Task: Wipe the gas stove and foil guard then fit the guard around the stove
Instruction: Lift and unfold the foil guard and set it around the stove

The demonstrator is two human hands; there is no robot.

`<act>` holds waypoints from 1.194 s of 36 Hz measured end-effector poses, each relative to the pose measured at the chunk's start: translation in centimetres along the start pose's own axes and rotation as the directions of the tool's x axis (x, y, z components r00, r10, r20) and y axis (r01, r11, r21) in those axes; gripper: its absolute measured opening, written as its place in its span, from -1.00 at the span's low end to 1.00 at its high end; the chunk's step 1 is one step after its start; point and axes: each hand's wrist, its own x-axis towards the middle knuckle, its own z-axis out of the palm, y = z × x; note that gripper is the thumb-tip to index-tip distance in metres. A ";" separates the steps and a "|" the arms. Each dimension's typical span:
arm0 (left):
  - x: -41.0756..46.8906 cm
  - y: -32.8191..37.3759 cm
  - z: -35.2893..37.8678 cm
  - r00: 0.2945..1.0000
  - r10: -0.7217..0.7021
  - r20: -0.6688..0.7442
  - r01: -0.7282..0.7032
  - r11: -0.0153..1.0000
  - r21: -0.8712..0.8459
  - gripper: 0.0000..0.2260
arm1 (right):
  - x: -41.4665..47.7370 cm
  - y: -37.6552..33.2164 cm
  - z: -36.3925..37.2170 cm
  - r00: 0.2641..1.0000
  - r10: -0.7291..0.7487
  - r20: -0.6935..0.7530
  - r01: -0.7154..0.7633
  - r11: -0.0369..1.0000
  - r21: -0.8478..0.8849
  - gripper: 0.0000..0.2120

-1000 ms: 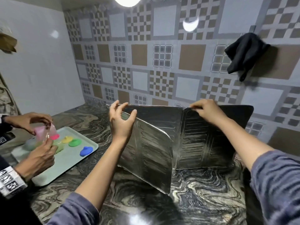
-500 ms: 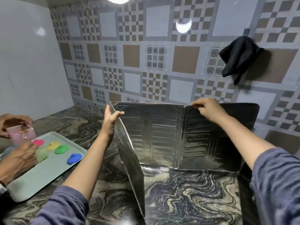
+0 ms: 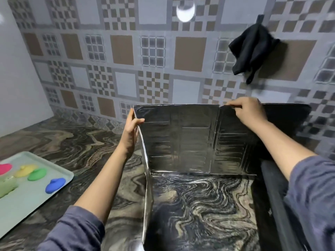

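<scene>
1. foil guard (image 3: 181,140): stands upright on the marbled countertop (image 3: 76,145) at centre frame, close in front of the tiled wall (image 3: 126,51). the counter enclosed by its panels is bare.
2. long axis: the back panels run left to right, roughly parallel to the wall. the left wing is folded forward, toward the bottom of the frame. the right panel runs on behind the right forearm and its far end is dark.
3. left hand (image 3: 130,132): grasps the upper left corner at the fold, with the thumb on the inner face and the fingers behind the sheet.
4. right hand (image 3: 249,111): pinches the top edge at the seam between the centre and right panels, fingers curled over the rim.
5. deciding relation: both grips sit on the top edge, so the whole sheet lies below them and its base rests on the counter. the open side faces the lower edge of the frame.
6. judgement: a dark rounded object (image 3: 273,194) at lower right may be the stove, though it is too dark to confirm. if so, it lies nearer the right hand, and fitting would call for shifting the guard rightward along its long axis.
7. surroundings: a pale tray (image 3: 30,212) with coloured pieces (image 3: 55,185) lies at lower left, and a black cloth (image 3: 253,49) hangs at upper right.
</scene>
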 end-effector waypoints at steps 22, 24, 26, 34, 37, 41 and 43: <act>2.3 -5.5 13.3 0.986 -0.099 0.138 0.112 0.989 -0.094 -0.51 | -4.6 10.7 -4.7 0.894 0.283 -0.346 -0.261 0.959 0.112 -0.82; 2.2 -6.0 14.5 0.981 -0.126 0.147 0.142 0.984 -0.103 -0.51 | -4.9 11.5 -5.4 0.886 0.300 -0.354 -0.279 0.954 0.109 -0.82; 2.0 -6.1 15.7 0.980 -0.140 0.138 0.155 0.983 -0.100 -0.54 | -5.0 12.5 -6.2 0.872 0.326 -0.365 -0.306 0.945 0.112 -0.82; 1.0 -6.4 20.9 0.979 -0.120 0.168 0.130 0.990 -0.053 -0.50 | -4.7 16.7 -9.1 0.854 0.350 -0.384 -0.341 0.935 0.096 -0.82; 0.8 -7.2 23.2 0.976 -0.116 0.182 0.132 0.988 -0.080 -0.53 | -4.7 18.4 -10.4 0.860 0.328 -0.391 -0.337 0.940 0.049 -0.82; 0.3 -7.9 26.0 0.966 -0.146 0.214 0.170 0.980 -0.099 -0.43 | -4.9 20.7 -11.7 0.854 0.327 -0.403 -0.355 0.935 0.008 -0.83; 0.2 -8.0 27.5 0.967 -0.143 0.212 0.169 0.980 -0.106 -0.43 | -5.2 21.8 -12.0 0.843 0.344 -0.414 -0.372 0.928 0.014 -0.82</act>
